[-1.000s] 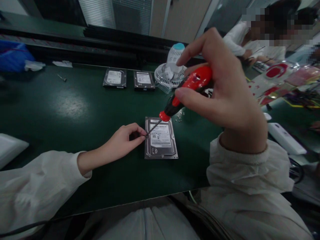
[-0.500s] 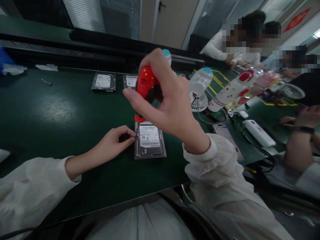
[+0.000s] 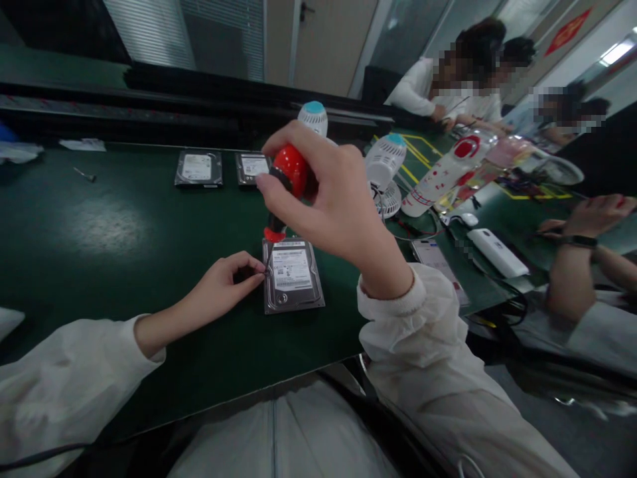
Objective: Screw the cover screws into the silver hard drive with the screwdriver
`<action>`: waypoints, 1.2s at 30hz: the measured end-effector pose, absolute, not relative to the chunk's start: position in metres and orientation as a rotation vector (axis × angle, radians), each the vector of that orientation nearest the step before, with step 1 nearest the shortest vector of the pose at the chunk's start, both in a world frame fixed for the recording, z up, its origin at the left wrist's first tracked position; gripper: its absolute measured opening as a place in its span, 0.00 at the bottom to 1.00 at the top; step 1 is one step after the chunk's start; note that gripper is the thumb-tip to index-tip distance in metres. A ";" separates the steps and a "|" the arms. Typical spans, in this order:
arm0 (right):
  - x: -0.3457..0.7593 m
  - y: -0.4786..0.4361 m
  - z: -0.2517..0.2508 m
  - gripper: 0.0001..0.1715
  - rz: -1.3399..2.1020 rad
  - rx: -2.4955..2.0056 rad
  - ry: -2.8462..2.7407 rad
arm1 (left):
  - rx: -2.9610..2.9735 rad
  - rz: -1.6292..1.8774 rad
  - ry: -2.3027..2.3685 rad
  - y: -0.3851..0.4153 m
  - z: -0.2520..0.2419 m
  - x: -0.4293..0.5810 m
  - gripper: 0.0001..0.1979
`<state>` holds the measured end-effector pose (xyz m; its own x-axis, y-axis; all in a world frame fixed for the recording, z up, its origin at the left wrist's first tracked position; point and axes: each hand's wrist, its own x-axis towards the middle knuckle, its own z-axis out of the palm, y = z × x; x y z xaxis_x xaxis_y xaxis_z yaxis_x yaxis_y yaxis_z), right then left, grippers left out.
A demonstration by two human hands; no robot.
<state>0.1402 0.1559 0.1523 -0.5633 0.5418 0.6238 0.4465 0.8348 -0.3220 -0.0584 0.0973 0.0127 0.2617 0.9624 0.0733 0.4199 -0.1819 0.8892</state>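
Observation:
A silver hard drive (image 3: pixel 293 275) with a white label lies on the dark green table (image 3: pixel 114 232) in front of me. My right hand (image 3: pixel 331 199) is wrapped round the red and black handle of a screwdriver (image 3: pixel 288 174), held almost upright over the drive's left edge. My left hand (image 3: pixel 223 285) rests on the table beside that edge, thumb and forefinger pinched at the screwdriver's tip. What they pinch is too small to make out.
Two more hard drives (image 3: pixel 198 168) (image 3: pixel 251 167) lie at the back of the table. Small white fans (image 3: pixel 383 166), a phone (image 3: pixel 438 259), a white box (image 3: pixel 497 252) and cables sit to the right. Other people's arms (image 3: pixel 572 259) work at the right.
The screwdriver has swung from a slant to nearly upright over the drive's left edge. The view has shifted right, so more of the right side shows. My left hand keeps its pinch.

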 end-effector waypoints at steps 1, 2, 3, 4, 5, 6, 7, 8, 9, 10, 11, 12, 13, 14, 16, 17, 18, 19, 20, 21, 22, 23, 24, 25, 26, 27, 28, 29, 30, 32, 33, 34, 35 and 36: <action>0.142 0.156 0.151 0.18 0.164 -0.695 -2.274 | 1.744 0.863 1.276 0.097 0.013 -0.058 0.10; 0.144 0.155 0.151 0.16 0.165 -0.689 -2.291 | 1.746 0.858 1.279 0.097 0.013 -0.058 0.11; 0.146 0.154 0.151 0.15 0.164 -0.687 -2.293 | 1.749 0.857 1.280 0.098 0.013 -0.058 0.11; 0.148 0.151 0.152 0.16 0.168 -0.695 -2.300 | 1.753 0.856 1.279 0.098 0.013 -0.059 0.11; 0.149 0.149 0.152 0.15 0.172 -0.713 -2.293 | 1.758 0.857 1.277 0.098 0.012 -0.059 0.11; 0.149 0.147 0.153 0.15 0.181 -0.732 -2.289 | 1.762 0.857 1.276 0.098 0.012 -0.059 0.11; 0.149 0.145 0.154 0.15 0.198 -0.762 -2.294 | 1.768 0.856 1.277 0.099 0.012 -0.059 0.11; 0.149 0.144 0.154 0.17 0.210 -0.796 -2.287 | 1.776 0.854 1.277 0.099 0.012 -0.059 0.11; 0.149 0.144 0.155 0.18 0.219 -0.819 -2.288 | 1.783 0.852 1.280 0.099 0.012 -0.060 0.11; 0.149 0.145 0.155 0.19 0.223 -0.843 -2.282 | 1.790 0.850 1.283 0.099 0.012 -0.060 0.11; 0.149 0.145 0.156 0.18 0.222 -0.852 -2.273 | 1.794 0.851 1.286 0.099 0.012 -0.060 0.11; 0.149 0.146 0.157 0.16 0.226 -0.846 -2.276 | 1.794 0.851 1.289 0.099 0.012 -0.060 0.11; 0.151 0.147 0.158 0.13 0.236 -0.828 -2.285 | 1.792 0.849 1.291 0.099 0.012 -0.060 0.11; 0.153 0.147 0.160 0.11 0.257 -0.807 -2.309 | 1.788 0.850 1.291 0.099 0.012 -0.060 0.11; 0.157 0.146 0.164 0.13 0.317 -0.763 -2.365 | 1.783 0.848 1.282 0.099 0.013 -0.060 0.12; 0.159 0.145 0.165 0.14 0.343 -0.747 -2.390 | 1.784 0.846 1.276 0.099 0.013 -0.060 0.11; 0.161 0.144 0.166 0.13 0.357 -0.745 -2.401 | 1.786 0.843 1.271 0.099 0.013 -0.061 0.11; 0.162 0.143 0.166 0.11 0.357 -0.749 -2.396 | 1.788 0.843 1.270 0.099 0.013 -0.061 0.11; 0.163 0.142 0.165 0.09 0.346 -0.756 -2.377 | 1.790 0.839 1.271 0.098 0.013 -0.061 0.11; 0.163 0.143 0.164 0.10 0.327 -0.765 -2.347 | 1.789 0.837 1.275 0.098 0.013 -0.061 0.11; 0.163 0.143 0.161 0.10 0.306 -0.767 -2.313 | 1.788 0.835 1.278 0.098 0.012 -0.061 0.11; 0.163 0.144 0.159 0.10 0.291 -0.759 -2.283 | 1.787 0.833 1.279 0.098 0.012 -0.061 0.11; 0.164 0.145 0.157 0.09 0.289 -0.743 -2.261 | 1.788 0.831 1.277 0.098 0.012 -0.062 0.11; 0.165 0.146 0.155 0.09 0.300 -0.718 -2.246 | 1.789 0.832 1.272 0.098 0.012 -0.062 0.11; 0.166 0.147 0.154 0.11 0.326 -0.695 -2.241 | 1.792 0.835 1.266 0.098 0.012 -0.061 0.11; 0.167 0.148 0.153 0.13 0.354 -0.674 -2.239 | 1.797 0.838 1.261 0.098 0.011 -0.061 0.10; 0.167 0.148 0.153 0.14 0.380 -0.660 -2.244 | 1.802 0.841 1.260 0.098 0.011 -0.061 0.10; 0.168 0.148 0.153 0.14 0.395 -0.659 -2.252 | 1.806 0.843 1.262 0.098 0.010 -0.061 0.10; 0.167 0.148 0.153 0.13 0.395 -0.670 -2.260 | 1.811 0.841 1.267 0.098 0.010 -0.061 0.10; 0.165 0.148 0.153 0.12 0.346 -0.732 -2.257 | 1.827 0.828 1.288 0.098 0.009 -0.061 0.10; 0.164 0.149 0.153 0.15 0.305 -0.773 -2.244 | 1.835 0.818 1.300 0.098 0.009 -0.061 0.10; 0.163 0.150 0.153 0.17 0.269 -0.808 -2.230 | 1.842 0.810 1.311 0.098 0.008 -0.061 0.10; 0.163 0.151 0.154 0.17 0.245 -0.820 -2.224 | 1.847 0.804 1.317 0.098 0.008 -0.061 0.10; 0.163 0.152 0.154 0.15 0.239 -0.806 -2.234 | 1.849 0.802 1.319 0.098 0.007 -0.062 0.10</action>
